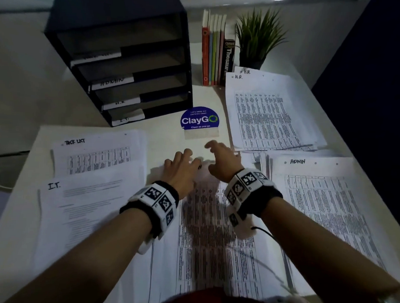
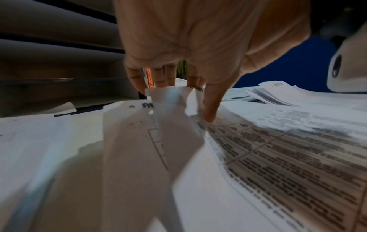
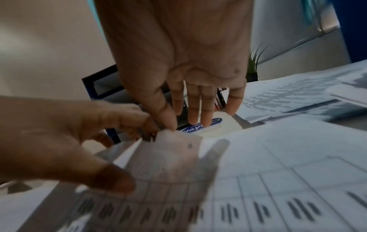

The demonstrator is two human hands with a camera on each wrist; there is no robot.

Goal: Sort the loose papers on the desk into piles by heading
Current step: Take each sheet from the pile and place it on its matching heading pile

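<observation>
Head view shows both my hands at the top edge of the middle sheet on the desk. My left hand pinches its lifted corner between thumb and fingers; my right hand hovers with fingers loosely spread, thumb at that corner. Beyond lie the I.T. pile, ADMIN pile, H.R. pile and black tray rack.
</observation>
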